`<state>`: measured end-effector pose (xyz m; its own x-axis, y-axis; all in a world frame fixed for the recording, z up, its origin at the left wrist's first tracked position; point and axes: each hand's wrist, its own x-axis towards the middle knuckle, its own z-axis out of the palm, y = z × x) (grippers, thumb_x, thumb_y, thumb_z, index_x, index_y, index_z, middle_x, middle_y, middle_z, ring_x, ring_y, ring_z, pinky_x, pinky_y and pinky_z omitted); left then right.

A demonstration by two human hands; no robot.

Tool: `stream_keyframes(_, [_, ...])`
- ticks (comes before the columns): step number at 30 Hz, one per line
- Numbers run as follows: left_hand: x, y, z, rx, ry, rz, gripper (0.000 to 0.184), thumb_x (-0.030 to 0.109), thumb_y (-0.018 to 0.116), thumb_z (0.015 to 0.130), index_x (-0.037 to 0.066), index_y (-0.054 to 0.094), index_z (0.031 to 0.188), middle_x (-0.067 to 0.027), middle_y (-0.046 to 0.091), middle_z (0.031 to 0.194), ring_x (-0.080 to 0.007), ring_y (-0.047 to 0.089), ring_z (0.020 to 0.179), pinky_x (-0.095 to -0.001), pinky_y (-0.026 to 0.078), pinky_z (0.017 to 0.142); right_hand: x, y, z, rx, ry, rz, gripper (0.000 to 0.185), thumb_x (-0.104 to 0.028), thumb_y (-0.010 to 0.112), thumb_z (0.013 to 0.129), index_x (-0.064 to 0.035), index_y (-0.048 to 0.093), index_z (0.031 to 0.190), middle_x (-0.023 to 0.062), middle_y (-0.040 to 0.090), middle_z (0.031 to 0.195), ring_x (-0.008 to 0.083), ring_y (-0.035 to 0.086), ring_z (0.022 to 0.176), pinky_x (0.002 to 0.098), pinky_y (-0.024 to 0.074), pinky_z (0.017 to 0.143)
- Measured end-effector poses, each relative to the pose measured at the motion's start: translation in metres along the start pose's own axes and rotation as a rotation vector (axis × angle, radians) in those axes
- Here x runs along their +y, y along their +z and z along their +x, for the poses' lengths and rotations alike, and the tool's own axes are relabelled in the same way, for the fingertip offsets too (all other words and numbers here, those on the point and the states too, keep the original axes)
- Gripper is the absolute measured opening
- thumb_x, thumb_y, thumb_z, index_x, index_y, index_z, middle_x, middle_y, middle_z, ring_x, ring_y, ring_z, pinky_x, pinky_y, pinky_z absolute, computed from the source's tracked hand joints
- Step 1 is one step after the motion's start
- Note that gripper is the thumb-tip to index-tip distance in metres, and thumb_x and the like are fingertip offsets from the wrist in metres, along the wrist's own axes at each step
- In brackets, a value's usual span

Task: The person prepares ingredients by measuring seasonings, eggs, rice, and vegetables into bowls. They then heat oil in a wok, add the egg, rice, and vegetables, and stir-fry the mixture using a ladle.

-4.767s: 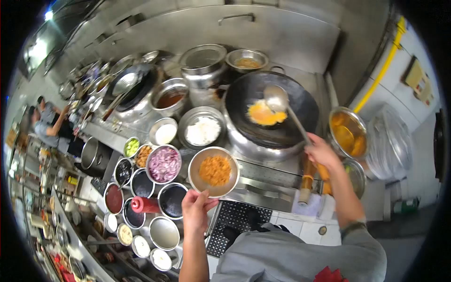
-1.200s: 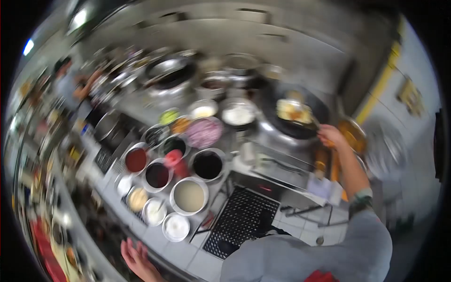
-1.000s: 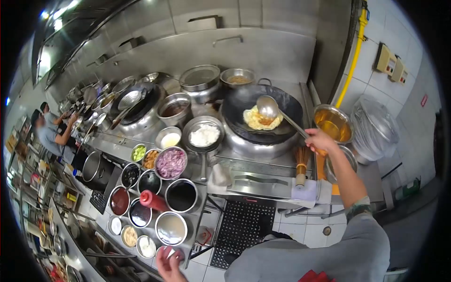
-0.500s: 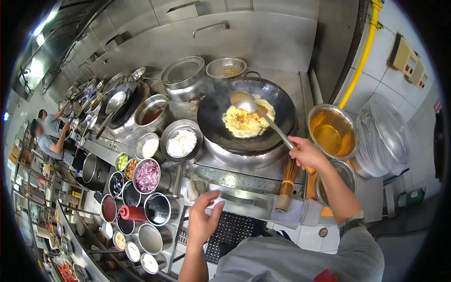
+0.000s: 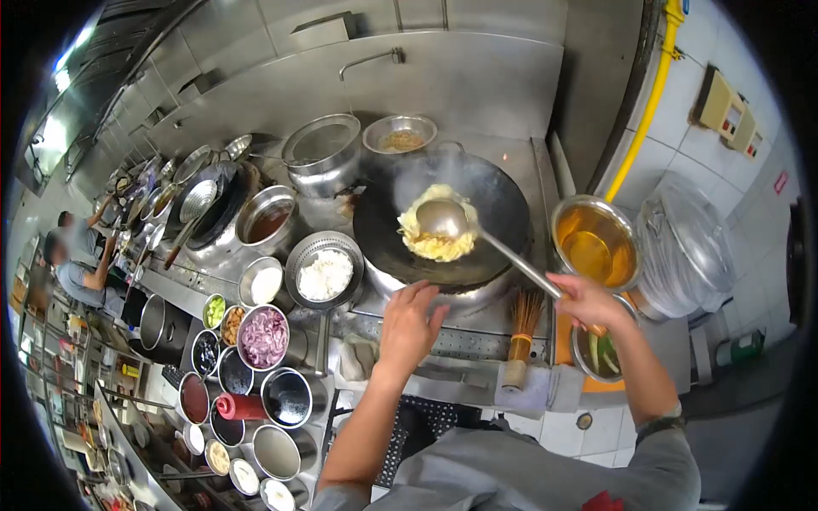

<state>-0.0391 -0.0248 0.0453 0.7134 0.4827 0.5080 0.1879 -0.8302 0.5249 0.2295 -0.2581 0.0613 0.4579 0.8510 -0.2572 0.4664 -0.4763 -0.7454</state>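
In the head view, my right hand [image 5: 588, 302] is closed round the wooden-ended handle of a long metal ladle [image 5: 440, 218]. The ladle's bowl rests on yellow cooked egg [image 5: 452, 246] inside a dark wok [image 5: 503, 204], and steam rises there. My left hand [image 5: 411, 328] hovers by the wok's near rim, fingers stretched and thumb apart, with nothing visible in it. Whether its fingertips touch the rim I cannot tell. Left of the wok, a perforated strainer [image 5: 302, 281] holds white rice [image 5: 326, 274].
A bowl of golden oil [image 5: 558, 230] stands right of the wok, with a bamboo brush [image 5: 516, 347] nearer me. Chopped red onion [image 5: 263, 338] and several sauce pots crowd the left, around a red bottle [image 5: 240, 406]. Two people [image 5: 77, 271] are at the far left.
My left hand has moved up and forward to the wok's near edge, its fingers extending. The ladle's bowl has come down toward me onto the egg, and my right hand has shifted slightly right.
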Motion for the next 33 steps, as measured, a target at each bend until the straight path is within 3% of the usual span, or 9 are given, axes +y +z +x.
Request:
stream_keyframes(2, [-0.008,0.021,0.008,0.013,0.038,0.024,0.024,0.018,0.074,0.083,0.002,0.069,0.1,-0.0168,0.067,0.102,-0.0359,0.061,0.095,-0.0438,0.049,0.085,0.003,0.018,0.011,0.285,-0.329,-0.445,0.062,-0.01,0.062,0.084,-0.013,0.048,0.144,0.0164,0.066,0.091,0.0284,0.065,0.071,0.0379,0.0522,0.068])
stream_keyframes(5, [-0.026,0.039,0.012,0.023,0.075,-0.013,0.016,0.016,0.072,0.084,0.002,0.069,0.09,-0.0158,0.063,0.083,-0.0358,0.056,0.08,-0.0465,0.044,0.074,-0.018,0.0,-0.007,0.202,-0.26,-0.442,0.059,-0.01,0.062,0.084,-0.0151,0.051,0.141,0.0196,0.065,0.093,0.0321,0.065,0.084,0.0392,0.0507,0.076])
stream_keyframes(7, [-0.016,0.023,-0.003,0.003,0.074,-0.053,0.014,0.015,0.071,0.085,0.002,0.068,0.089,-0.0155,0.063,0.083,-0.0359,0.056,0.08,-0.0457,0.045,0.074,-0.017,-0.031,-0.03,0.108,-0.286,-0.385,0.059,-0.01,0.062,0.085,-0.0151,0.051,0.142,0.0149,0.066,0.084,0.0293,0.066,0.077,0.0386,0.0517,0.073])
stream_keyframes(11, [0.006,0.011,0.003,0.04,0.046,-0.114,0.01,0.013,0.069,0.086,0.003,0.067,0.087,-0.0139,0.061,0.082,-0.0356,0.056,0.082,-0.0445,0.044,0.073,-0.078,-0.058,-0.056,-0.132,0.284,-0.223,0.062,-0.005,0.057,0.083,-0.0213,0.051,0.143,0.0195,0.069,0.094,0.0331,0.065,0.072,0.0388,0.0521,0.071])
stream_keyframes(14, [-0.017,0.037,0.01,0.049,0.071,-0.078,0.01,0.014,0.069,0.086,0.004,0.068,0.087,-0.0125,0.06,0.083,-0.0337,0.056,0.082,-0.0451,0.044,0.071,-0.008,-0.036,-0.015,0.116,-0.302,-0.51,0.061,-0.002,0.055,0.083,-0.0222,0.053,0.141,0.0191,0.069,0.093,0.0356,0.065,0.073,0.0399,0.0525,0.071])
stream_keyframes(18, [-0.034,0.043,-0.035,0.016,0.108,-0.065,0.009,0.014,0.068,0.086,0.005,0.066,0.086,-0.0133,0.059,0.082,-0.035,0.056,0.082,-0.0455,0.043,0.07,-0.022,0.006,-0.024,0.416,-0.218,-0.686,0.06,-0.001,0.058,0.081,-0.0213,0.057,0.138,0.0178,0.065,0.093,0.0351,0.066,0.08,0.0407,0.0527,0.074])
stream_keyframes(24, [-0.011,-0.003,-0.013,0.016,0.087,-0.122,0.007,0.009,0.069,0.084,0.002,0.067,0.086,-0.0142,0.06,0.082,-0.0347,0.055,0.081,-0.0438,0.043,0.073,-0.042,-0.025,-0.078,0.198,0.084,-0.491,0.059,-0.001,0.058,0.08,-0.0221,0.058,0.136,0.0185,0.068,0.097,0.0361,0.065,0.081,0.0426,0.0514,0.072])
stream_keyframes(27, [-0.024,0.011,0.007,0.029,0.103,-0.131,0.009,0.011,0.069,0.085,0.003,0.067,0.088,-0.0134,0.061,0.083,-0.0342,0.056,0.082,-0.0441,0.044,0.074,-0.046,-0.046,-0.092,0.142,-0.123,-0.427,0.065,0.004,0.061,0.075,-0.0208,0.06,0.135,0.0177,0.064,0.082,0.0317,0.064,0.072,0.0371,0.0501,0.068])
stream_keyframes(33, [-0.042,0.034,0.008,-0.042,0.083,-0.114,0.013,0.014,0.071,0.084,0.004,0.069,0.092,-0.0125,0.063,0.088,-0.0337,0.058,0.087,-0.0455,0.046,0.076,-0.034,-0.001,-0.047,0.31,-0.147,-0.673,0.061,0.002,0.058,0.077,-0.0188,0.059,0.135,0.0216,0.067,0.097,0.0353,0.065,0.075,0.04,0.0511,0.07])
